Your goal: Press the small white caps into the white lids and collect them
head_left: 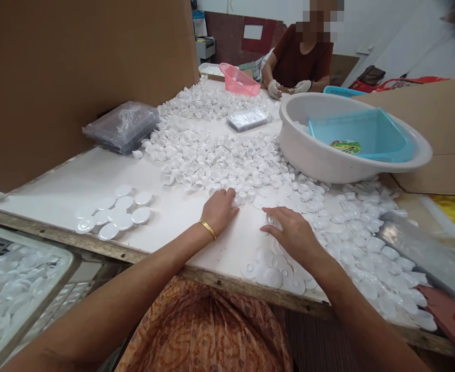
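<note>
My left hand (218, 211), with a gold bangle at the wrist, reaches to the near edge of a pile of small white plastic cups (212, 155). Its fingers are curled down and what lies under them is hidden. My right hand (291, 231) is closed, thumb and fingers round a small white plastic piece (272, 222) that shows only in part. Below that hand, flat white discs (269, 276) lie spread at the table's front edge. More white discs (361, 248) are heaped to its right. A group of glossy white round pieces (122, 219) rests at left.
A white basin (328, 160) holding a blue tray (366, 134) stands at right. A plastic-wrapped stack (124, 124) lies by a tall cardboard panel (83, 67). A crate (64, 268) of white pieces is at lower left. Across the table sits a gloved person (300, 62) near a pink scoop (240, 82).
</note>
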Demonstrator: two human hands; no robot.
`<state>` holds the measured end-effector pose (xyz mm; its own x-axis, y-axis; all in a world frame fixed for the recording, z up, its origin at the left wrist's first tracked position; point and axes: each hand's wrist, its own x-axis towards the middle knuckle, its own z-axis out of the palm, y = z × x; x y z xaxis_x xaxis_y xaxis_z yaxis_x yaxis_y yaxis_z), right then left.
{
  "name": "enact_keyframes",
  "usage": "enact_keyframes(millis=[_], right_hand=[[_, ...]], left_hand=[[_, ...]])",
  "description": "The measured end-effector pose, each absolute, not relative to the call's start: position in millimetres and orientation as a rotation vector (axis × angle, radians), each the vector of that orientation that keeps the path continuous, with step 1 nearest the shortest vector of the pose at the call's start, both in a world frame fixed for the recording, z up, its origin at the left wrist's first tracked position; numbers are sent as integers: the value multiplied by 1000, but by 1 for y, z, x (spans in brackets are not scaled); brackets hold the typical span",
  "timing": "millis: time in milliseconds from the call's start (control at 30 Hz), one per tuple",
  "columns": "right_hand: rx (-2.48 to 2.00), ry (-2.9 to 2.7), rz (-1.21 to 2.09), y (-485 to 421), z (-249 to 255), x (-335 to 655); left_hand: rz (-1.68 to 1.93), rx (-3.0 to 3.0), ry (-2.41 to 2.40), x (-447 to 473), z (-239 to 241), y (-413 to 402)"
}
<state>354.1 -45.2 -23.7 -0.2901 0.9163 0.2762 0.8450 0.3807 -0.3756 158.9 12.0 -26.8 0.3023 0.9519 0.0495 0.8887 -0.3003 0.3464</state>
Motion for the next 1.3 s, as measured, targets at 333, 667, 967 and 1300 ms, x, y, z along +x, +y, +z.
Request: enact_keyframes(millis=[333, 667, 967, 1300], right_hand=[[-1411, -1604, 1188, -39, -1, 302], [-1327, -1287, 1502, -32, -12, 255], [-1231, -1621, 1188, -36, -27, 241], [-1117, -2317, 107, -46, -37, 253]], left_hand=[[8, 2480, 1675, 103, 6, -20], [459, 1967, 1631, 96, -1, -35], [780, 1119, 1385, 87, -7, -27], [632, 1249, 1541, 90, -19, -27]])
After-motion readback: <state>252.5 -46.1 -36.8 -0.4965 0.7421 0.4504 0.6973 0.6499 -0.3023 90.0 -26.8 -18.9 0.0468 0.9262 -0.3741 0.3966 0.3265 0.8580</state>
